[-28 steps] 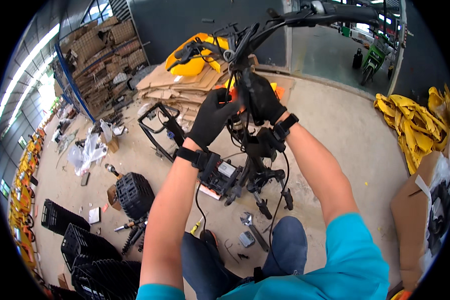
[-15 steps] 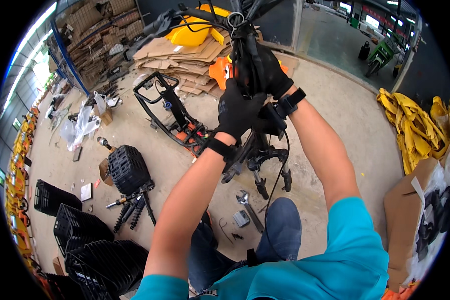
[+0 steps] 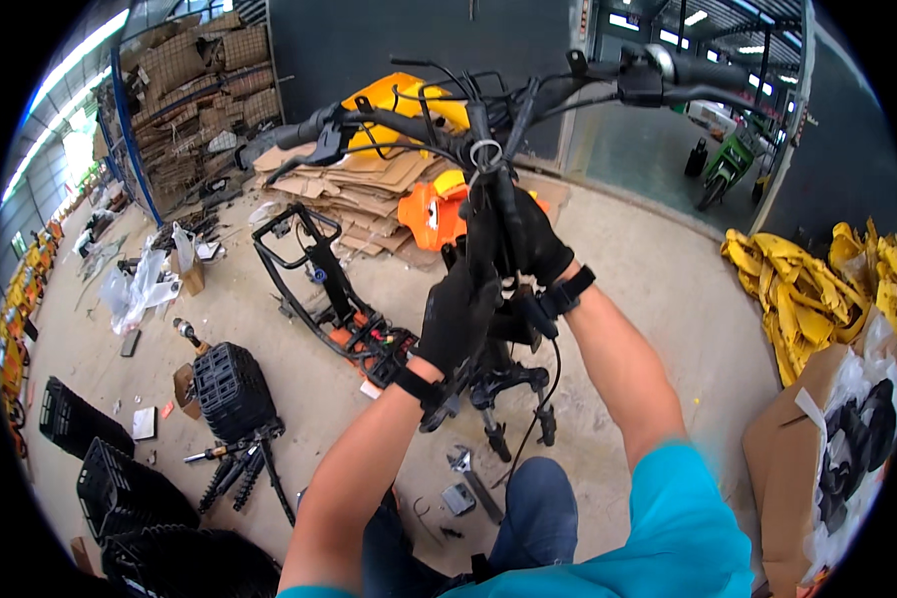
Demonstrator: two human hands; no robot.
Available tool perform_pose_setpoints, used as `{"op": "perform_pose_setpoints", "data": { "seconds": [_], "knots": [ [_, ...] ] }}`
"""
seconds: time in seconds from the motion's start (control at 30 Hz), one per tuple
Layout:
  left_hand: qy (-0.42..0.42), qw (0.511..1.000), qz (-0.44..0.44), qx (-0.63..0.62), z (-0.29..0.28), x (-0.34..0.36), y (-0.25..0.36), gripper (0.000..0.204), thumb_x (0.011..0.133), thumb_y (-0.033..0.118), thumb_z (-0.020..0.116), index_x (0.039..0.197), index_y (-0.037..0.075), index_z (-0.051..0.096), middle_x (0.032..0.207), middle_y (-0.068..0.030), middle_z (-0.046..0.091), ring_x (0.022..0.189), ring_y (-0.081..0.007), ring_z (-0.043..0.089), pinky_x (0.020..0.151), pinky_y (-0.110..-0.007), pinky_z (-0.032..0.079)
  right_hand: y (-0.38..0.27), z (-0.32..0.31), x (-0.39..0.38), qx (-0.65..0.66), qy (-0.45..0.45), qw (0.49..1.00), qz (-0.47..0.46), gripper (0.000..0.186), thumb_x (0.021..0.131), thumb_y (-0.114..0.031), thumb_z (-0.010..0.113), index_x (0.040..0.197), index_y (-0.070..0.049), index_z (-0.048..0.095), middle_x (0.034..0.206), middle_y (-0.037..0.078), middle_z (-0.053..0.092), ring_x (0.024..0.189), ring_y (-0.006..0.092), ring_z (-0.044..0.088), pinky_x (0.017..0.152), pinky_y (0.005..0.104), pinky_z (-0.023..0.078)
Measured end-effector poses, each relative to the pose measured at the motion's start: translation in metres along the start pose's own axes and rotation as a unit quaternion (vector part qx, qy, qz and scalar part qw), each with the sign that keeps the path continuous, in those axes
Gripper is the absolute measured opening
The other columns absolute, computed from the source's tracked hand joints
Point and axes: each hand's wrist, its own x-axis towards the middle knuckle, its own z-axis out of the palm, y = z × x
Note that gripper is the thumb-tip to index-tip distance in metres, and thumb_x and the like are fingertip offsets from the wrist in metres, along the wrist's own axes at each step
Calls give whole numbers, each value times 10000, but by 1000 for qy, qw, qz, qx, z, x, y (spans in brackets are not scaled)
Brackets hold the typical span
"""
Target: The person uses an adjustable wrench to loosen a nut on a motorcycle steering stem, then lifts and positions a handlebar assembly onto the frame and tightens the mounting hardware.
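Both my hands wear black gloves and close round the dark stem below a black handlebar (image 3: 409, 122). My left hand (image 3: 458, 314) is the lower, nearer one, its fingers wrapped on the stem's left side. Higher up, my right hand (image 3: 538, 242) grips from the right. The gloves hide much of the stem and whatever lies under the fingers. A metal ring (image 3: 486, 153) and several cables sit just above the hands. Beneath them, a black front fork (image 3: 508, 387) points down at the floor. A cable (image 3: 556, 389) hangs from near my right wrist.
An adjustable wrench (image 3: 476, 483) and small grey block (image 3: 458, 498) lie near my knees. Left are a black frame (image 3: 287, 284), black crates (image 3: 135, 490) and shock absorbers (image 3: 239, 476). Flattened cardboard (image 3: 354, 204) lies ahead; yellow panels (image 3: 792, 294) and an open carton (image 3: 779, 478) are right.
The view has tilted up, bringing the whole handlebar into sight. The surroundings sit further left in the picture. Both hands keep hold of the stem.
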Motion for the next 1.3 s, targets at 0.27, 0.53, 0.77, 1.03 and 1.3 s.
{"op": "perform_pose_setpoints", "data": {
  "seconds": [0.27, 0.53, 0.77, 1.03, 1.3],
  "knots": [
    [-39, 998, -38, 9, 8, 0, 7, 242, 884, 120, 625, 1096, 22, 558, 812, -190, 665, 759, -352, 676, 639, -404, 507, 4, -3, -10, 23, 86, 996, 31, 524, 1041, -530, 281, 1073, -94, 571, 877, -4, 619, 714, 73, 556, 628, 241, 472],
    [-38, 998, -4, 51, 7, 0, 7, 315, 871, 125, 623, 1148, -3, 544, 869, -242, 652, 806, -421, 641, 668, -468, 504, 3, -2, -10, 79, 80, 993, 48, 519, 1003, -584, 370, 1067, -113, 579, 850, -8, 630, 667, 67, 551, 587, 224, 458],
    [-30, 999, -1, 38, 8, 0, 1, 342, 864, 107, 635, 1173, 6, 529, 885, -236, 664, 802, -427, 645, 649, -475, 508, 4, -3, -11, 64, 90, 993, 35, 497, 1036, -513, 346, 1100, -87, 593, 833, -8, 624, 701, 76, 578, 621, 236, 484],
    [-8, 998, 17, 55, 7, 10, -6, 429, 876, 99, 627, 1244, 2, 428, 948, -229, 667, 857, -410, 659, 703, -447, 515, -6, 8, -11, 99, 131, 986, -33, 335, 1049, -329, 447, 1018, -51, 633, 799, -20, 622, 666, 62, 578, 591, 219, 476],
    [-29, 999, -38, -21, -1, 26, -16, 392, 890, 113, 634, 1232, 2, 478, 1052, -179, 618, 957, -309, 633, 823, -369, 489, -8, 6, -5, -72, 198, 973, -91, 317, 1003, -338, 563, 1130, -50, 604, 891, -44, 595, 754, 36, 532, 642, 210, 461]
  ]
}}
